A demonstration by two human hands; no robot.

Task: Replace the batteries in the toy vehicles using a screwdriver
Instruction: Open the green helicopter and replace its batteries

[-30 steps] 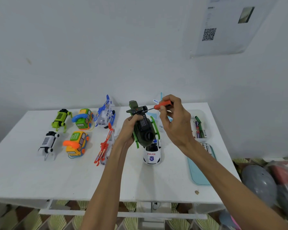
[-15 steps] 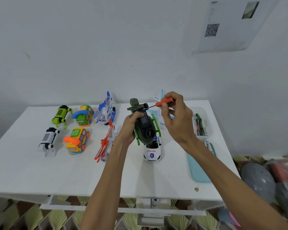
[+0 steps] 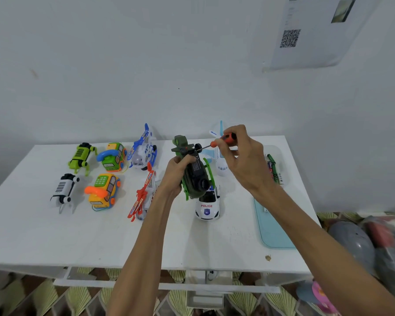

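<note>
Head view had the right hand (image 3: 240, 160) pinching the orange-and-black handle of the screwdriver (image 3: 228, 138) between thumb and curled fingers; the thin shaft ran out toward nine o'clock, and its tip met the far end of the green helicopter (image 3: 195, 176). The left hand (image 3: 176, 172) gripped that helicopter from its nine o'clock side, fingers wrapped round the body; the toy was held belly-up and tilted, lifted clear of the worktop (image 3: 43, 236), with the police car (image 3: 207, 207) just at its six o'clock.

By my reading, the step in hand was turning a screw on the battery cover; whether it was being loosened or tightened could not be told. The dark panel on the belly looked seated, so the battery swap for this toy seemed either not yet begun or nearly closed up. The white plane (image 3: 221, 166) stood at two o'clock of the helicopter; the two robot dogs, two telephone buses and two more helicopters lay in rows toward nine o'clock; none showed an open hatch, so which were finished I could not say. Batteries (image 3: 273, 169) waited in a clear tray at the worktop's three o'clock edge; a teal tray (image 3: 271, 233) lay at four o'clock.

The helicopter was dark olive with bright green skids; its black underside carried small pale print and a round black knob near the lower end.
</note>
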